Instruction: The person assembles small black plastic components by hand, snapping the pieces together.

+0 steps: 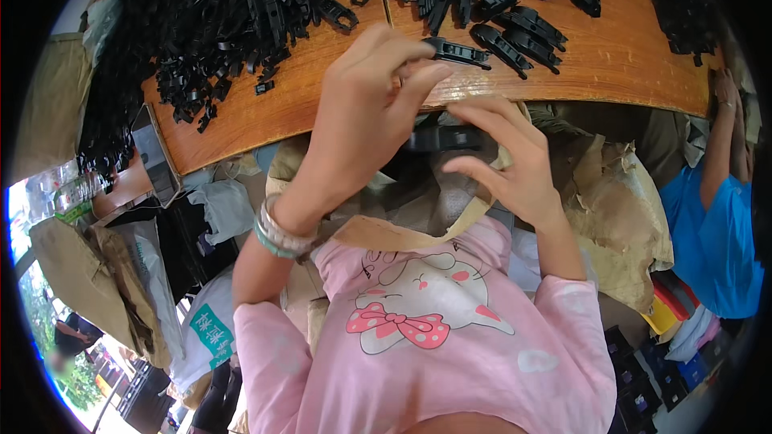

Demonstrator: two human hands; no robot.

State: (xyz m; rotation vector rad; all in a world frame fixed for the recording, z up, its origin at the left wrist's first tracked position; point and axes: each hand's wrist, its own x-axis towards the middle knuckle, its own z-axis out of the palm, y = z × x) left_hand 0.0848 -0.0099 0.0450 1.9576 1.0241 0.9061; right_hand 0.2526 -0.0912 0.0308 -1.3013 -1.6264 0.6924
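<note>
My left hand [366,100] is over the table's front edge with its fingers curled in. Whether anything sits inside them is hidden. A slim black plastic part [460,52] lies on the table right by those fingertips. My right hand [519,161] is open, thumb and fingers spread, just below the edge. Between and beneath the hands a blurred black plastic part [446,139] shows above the opening of a brown paper sack [402,233], apart from the right fingertips. More long black plastic parts [527,36] lie on the wood beyond.
A large heap of black plastic parts [217,24] covers the left and back of the wooden table [643,60]. Another pile [679,4] is at the far right. Paper sacks [619,217] stand below the edge. A person in a blue shirt [712,233] is at the right.
</note>
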